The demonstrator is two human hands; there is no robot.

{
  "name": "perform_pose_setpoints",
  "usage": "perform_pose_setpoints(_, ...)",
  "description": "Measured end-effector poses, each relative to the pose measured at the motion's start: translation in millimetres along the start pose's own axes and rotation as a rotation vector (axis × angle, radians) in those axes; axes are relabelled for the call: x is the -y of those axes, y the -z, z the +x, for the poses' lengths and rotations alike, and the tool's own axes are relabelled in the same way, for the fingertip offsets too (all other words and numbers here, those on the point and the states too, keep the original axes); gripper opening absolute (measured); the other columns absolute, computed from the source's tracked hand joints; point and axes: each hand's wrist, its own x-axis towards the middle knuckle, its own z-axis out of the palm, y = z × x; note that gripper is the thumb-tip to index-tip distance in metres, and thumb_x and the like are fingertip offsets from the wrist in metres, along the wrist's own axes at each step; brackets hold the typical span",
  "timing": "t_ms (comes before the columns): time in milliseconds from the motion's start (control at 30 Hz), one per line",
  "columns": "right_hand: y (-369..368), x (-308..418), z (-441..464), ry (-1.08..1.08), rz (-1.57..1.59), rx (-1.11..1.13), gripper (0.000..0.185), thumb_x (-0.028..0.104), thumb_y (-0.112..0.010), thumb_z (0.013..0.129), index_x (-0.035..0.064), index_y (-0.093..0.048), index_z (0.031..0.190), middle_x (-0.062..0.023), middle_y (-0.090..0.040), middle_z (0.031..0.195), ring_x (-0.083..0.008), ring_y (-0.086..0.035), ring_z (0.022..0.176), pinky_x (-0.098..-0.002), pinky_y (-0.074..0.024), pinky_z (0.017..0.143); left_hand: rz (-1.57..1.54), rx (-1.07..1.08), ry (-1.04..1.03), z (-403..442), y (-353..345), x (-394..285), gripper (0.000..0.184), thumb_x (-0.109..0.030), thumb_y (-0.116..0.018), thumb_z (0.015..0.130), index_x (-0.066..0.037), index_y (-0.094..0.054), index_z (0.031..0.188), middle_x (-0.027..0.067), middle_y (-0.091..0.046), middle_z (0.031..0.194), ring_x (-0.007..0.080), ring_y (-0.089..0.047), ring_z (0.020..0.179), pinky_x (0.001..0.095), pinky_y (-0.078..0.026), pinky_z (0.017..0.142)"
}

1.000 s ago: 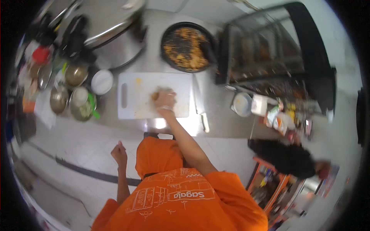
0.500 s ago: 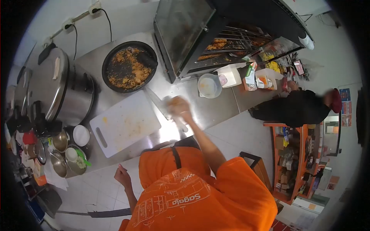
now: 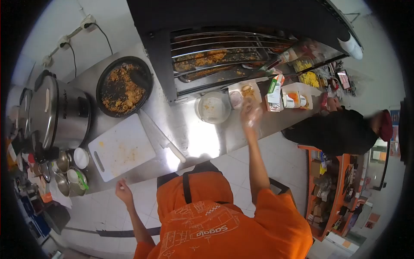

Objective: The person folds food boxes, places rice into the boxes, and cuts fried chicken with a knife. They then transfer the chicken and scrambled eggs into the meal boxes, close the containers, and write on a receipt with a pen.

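We see the right hand (image 3: pixel 251 115) at the open white box (image 3: pixel 256 87), well to the right of the cutting board (image 3: pixel 123 151), its fingers at the browned food (image 3: pixel 247 90) inside (whether they pinch it, we cannot tell). The left hand (image 3: pixel 124 192), fingers curled inward, hangs near the board's near edge.

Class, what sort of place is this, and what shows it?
Probably a commercial kitchen: a cutting board and a knife lie on a metal counter, near a black pan of food.
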Motion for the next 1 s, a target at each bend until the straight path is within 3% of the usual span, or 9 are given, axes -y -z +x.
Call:
perform_pose_setpoints(67,-10.0,61.0,-56.1,-0.259,0.208,0.361,0.023,0.013,-0.067,0.091,0.0101,-0.068,0.114,-0.0122,-0.073,0.093,-0.019,-0.07,0.081,-0.0306,-0.0529,0.066,0.113,-0.009,0.063,34.6,12.7,19.7,0.027,-0.021,-0.063,0.101,0.004,-0.07,0.107,0.0175,-0.073,0.097,0.0269,-0.069,0.087,0.0386,-0.052,0.076)
perform_pose_setpoints(200,-29.8,211.8,-105.7,-0.043,0.366,1.049,0.042,0.022,-0.067,0.089,0.0057,-0.062,0.127,-0.0187,-0.062,0.133,-0.0351,-0.059,0.122,-0.0446,-0.049,0.102,0.611,-0.182,-0.201,123.9,-5.9,191.4,0.044,-0.024,-0.06,0.099,0.006,-0.06,0.131,0.0293,-0.058,0.134,0.0429,-0.055,0.126,0.0529,-0.04,0.11)
perform_pose_setpoints(333,-81.7,282.2,-157.0,0.21,0.04,1.235,0.068,0.028,-0.069,0.087,0.0039,-0.044,0.145,-0.0241,-0.054,0.141,-0.0431,-0.058,0.122,-0.0463,-0.0495,0.103,0.561,0.249,-0.072,177.0,-2.1,205.6,0.031,-0.018,-0.061,0.087,0.001,-0.069,0.111,0.0288,-0.07,0.099,0.0466,-0.066,0.1,0.0541,-0.046,0.101)
perform_pose_setpoints(433,-94.2,316.2,-165.8,0.021,-0.055,1.127,0.065,0.02,-0.068,0.082,0.0041,-0.049,0.141,-0.023,-0.062,0.13,-0.0435,-0.062,0.115,-0.046,-0.0517,0.1,0.334,0.321,0.37,189.0,10.2,125.2,0.047,-0.017,-0.062,0.087,0.002,-0.054,0.129,0.033,-0.067,0.107,0.0453,-0.065,0.105,0.0527,-0.05,0.097)
perform_pose_setpoints(567,-91.7,300.6,-166.3,-0.224,0.107,1.087,0.054,0.012,-0.065,0.077,0.0039,-0.059,0.13,-0.0208,-0.072,0.108,-0.0412,-0.068,0.101,-0.0455,-0.0547,0.092,0.526,0.166,0.147,163.5,-13.5,149.3,0.054,-0.017,-0.067,0.082,0.005,-0.052,0.129,0.033,-0.068,0.102,0.044,-0.068,0.103,0.0491,-0.056,0.091)
perform_pose_setpoints(733,-87.7,240.5,-176.5,0.037,0.343,0.954,0.042,0.017,-0.076,0.081,0.0034,-0.065,0.119,-0.0138,-0.07,0.086,-0.0228,-0.067,0.075,-0.0358,-0.0547,0.07,0.447,0.426,0.342,168.8,5.7,115.0,0.049,-0.015,-0.071,0.076,0.009,-0.058,0.117,0.0308,-0.07,0.099,0.0479,-0.07,0.09,0.0488,-0.059,0.083)
perform_pose_setpoints(833,-37.1,249.8,-152.8,-0.649,0.354,1.175,0.044,0.033,-0.074,0.091,0.0002,-0.067,0.119,-0.0168,-0.073,0.095,-0.0269,-0.07,0.075,-0.0379,-0.0548,0.074,0.542,0.258,0.214,150.2,4.8,121.5,0.031,-0.004,-0.067,0.074,0.004,-0.063,0.104,0.0235,-0.071,0.097,0.0379,-0.071,0.079,0.0424,-0.06,0.07)
perform_pose_setpoints(933,-11.9,222.5,-162.0,-0.722,0.59,0.946,0.035,0.018,-0.071,0.097,0.0007,-0.065,0.127,-0.0029,-0.064,0.08,-0.0085,-0.056,0.056,-0.0268,-0.0454,0.051,-0.585,0.339,0.623,139.7,46.5,84.7,0.021,0.006,-0.059,0.073,-0.003,-0.059,0.092,0.0146,-0.07,0.095,0.0228,-0.069,0.072,0.0329,-0.056,0.059)
perform_pose_setpoints(1000,16.8,228.0,-152.2,-0.492,0.34,0.969,0.045,0.017,-0.073,0.096,0.0005,-0.06,0.136,-0.0027,-0.064,0.078,-0.0087,-0.056,0.056,-0.0271,-0.046,0.051,-0.778,0.347,0.695,125.0,66.6,58.0,0.025,0.011,-0.054,0.071,-0.006,-0.056,0.089,0.0109,-0.068,0.093,0.0162,-0.066,0.071,0.0281,-0.052,0.056)
